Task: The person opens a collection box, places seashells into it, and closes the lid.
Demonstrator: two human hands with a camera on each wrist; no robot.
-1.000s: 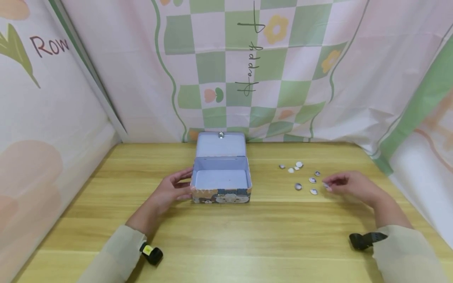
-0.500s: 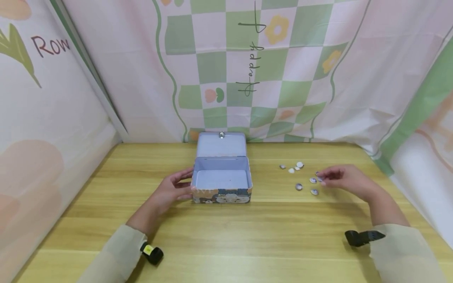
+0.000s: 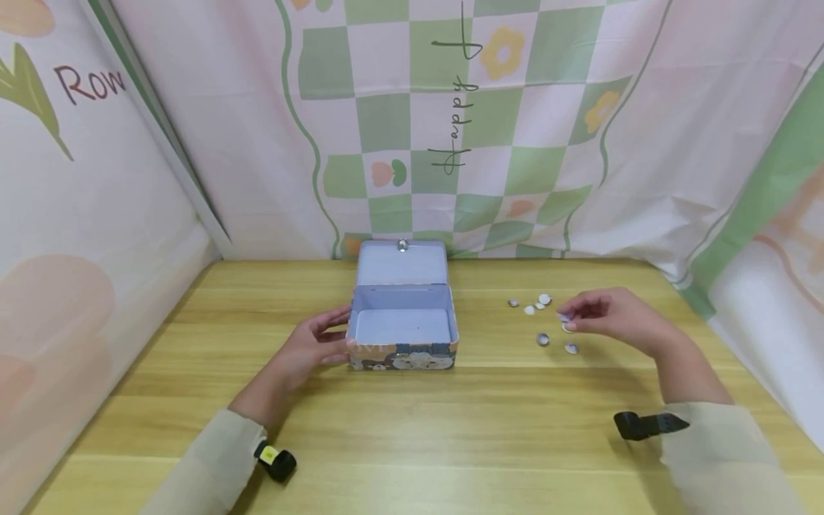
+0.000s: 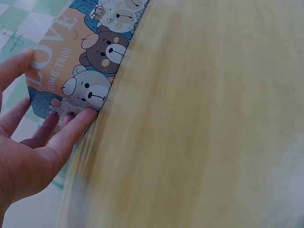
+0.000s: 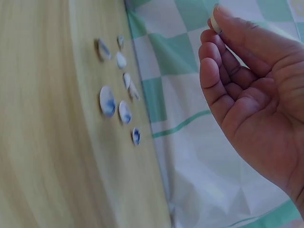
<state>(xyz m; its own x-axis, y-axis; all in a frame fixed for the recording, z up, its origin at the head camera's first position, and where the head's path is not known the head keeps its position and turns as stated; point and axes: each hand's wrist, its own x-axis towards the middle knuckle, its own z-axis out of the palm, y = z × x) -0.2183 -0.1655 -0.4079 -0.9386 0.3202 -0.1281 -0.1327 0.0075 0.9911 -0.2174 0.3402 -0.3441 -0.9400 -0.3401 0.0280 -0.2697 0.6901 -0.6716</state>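
Toward the left of the head view we see the left hand (image 3: 313, 343) spread, its digits touching the left end of the tin box (image 3: 386, 357) without wrapping round it. The box stands near the middle of the frame, lid (image 3: 402, 266) tipped back. We judge it to be thin metal: stiff, fairly light, smooth enough to slide if nudged, so steadying it low on the wall seems sound, away from the hinged lid.

Right of centre, loose shells (image 3: 543, 340) lie scattered on the table (image 3: 412, 429), some turned hollow side up. They look light, hard and slick, probably brittle at the edges; we would take each across opposite rims with fingertips and squeeze gently.

Further right, the right hand (image 3: 611, 315) pinches a held shell (image 3: 564, 317) between thumb and forefinger, just above the group. In the right wrist view the shell sits at the top, gripped right at the tips, where it could slip or twist.
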